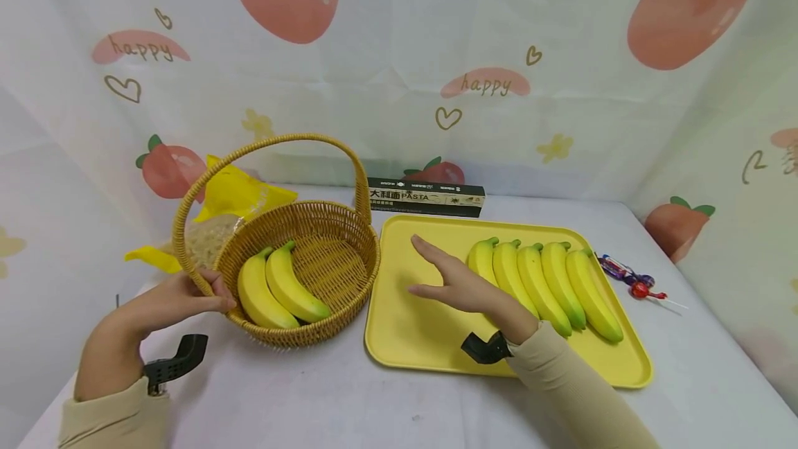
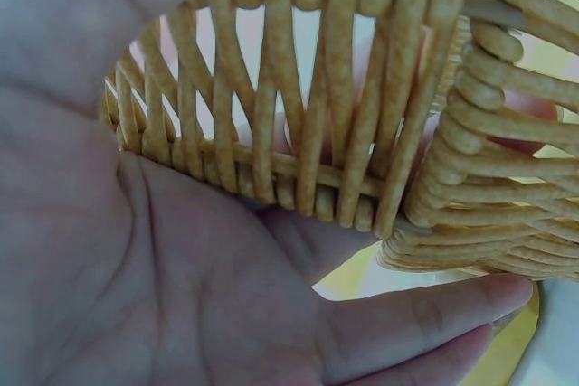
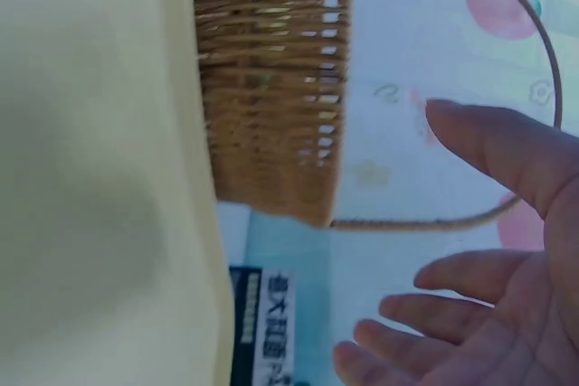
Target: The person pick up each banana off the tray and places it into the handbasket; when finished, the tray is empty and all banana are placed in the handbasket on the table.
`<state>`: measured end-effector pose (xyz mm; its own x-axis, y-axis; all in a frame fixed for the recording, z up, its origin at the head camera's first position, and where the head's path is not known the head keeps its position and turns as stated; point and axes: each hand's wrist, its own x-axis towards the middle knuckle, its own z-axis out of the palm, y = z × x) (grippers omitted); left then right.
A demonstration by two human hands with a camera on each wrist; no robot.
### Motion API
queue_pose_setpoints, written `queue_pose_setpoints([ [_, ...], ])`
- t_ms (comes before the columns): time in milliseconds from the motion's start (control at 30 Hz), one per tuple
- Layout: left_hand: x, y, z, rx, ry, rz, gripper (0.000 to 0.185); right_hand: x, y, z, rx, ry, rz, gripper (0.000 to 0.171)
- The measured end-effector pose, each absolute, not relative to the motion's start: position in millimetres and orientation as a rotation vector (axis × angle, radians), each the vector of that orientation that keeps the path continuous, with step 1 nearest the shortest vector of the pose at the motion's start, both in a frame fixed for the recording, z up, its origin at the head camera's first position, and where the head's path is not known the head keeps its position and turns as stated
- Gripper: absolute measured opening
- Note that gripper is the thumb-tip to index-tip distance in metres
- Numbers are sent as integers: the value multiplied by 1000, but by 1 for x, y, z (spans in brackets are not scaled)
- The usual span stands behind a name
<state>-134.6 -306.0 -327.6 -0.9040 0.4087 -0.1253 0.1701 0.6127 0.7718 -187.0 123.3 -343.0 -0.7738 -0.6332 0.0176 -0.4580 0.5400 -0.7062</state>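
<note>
My left hand (image 1: 181, 300) grips the wicker basket (image 1: 333, 265) at the left foot of its arched handle. In the left wrist view, the woven handle (image 2: 308, 97) lies across the palm, between thumb and fingers. Two yellow bananas (image 1: 258, 289) lie side by side in the basket's left half. My right hand (image 1: 458, 283) hovers over the yellow tray (image 1: 405, 341), thumb and fingers spread apart with nothing between them. Several bananas (image 1: 542, 283) lie in a slanted row on the tray's right side, stems toward the back; my right hand and wrist partly cover the leftmost ones.
A dark pasta box (image 1: 424, 197) stands behind the tray. Behind the basket, at its left, is a yellow and clear bag (image 1: 240, 189). Wrapped candies (image 1: 617, 269) and a red lollipop (image 1: 642, 289) lie right of the tray. A printed cloth (image 1: 386, 102) hangs behind the table.
</note>
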Motion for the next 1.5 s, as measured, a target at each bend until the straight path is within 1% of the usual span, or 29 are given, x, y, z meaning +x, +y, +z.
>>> queue_pose_setpoints([
  [367, -132, -304, -329, 426, 2553, 1172, 19, -177, 159, -359, -689, 2740, -1156, 81],
  [633, -131, -304, -329, 419, 2551, 1175, 21, -168, 179, -370, -554, 2802, -1141, 78],
  [1167, -131, -303, -328, 435, 2542, 1183, 20, -169, 191, -384, -574, 2857, -1063, 73],
  [1500, -132, -305, -327, 460, 2540, 1198, 19, -171, 195, -389, -673, 2832, -1043, 69],
])
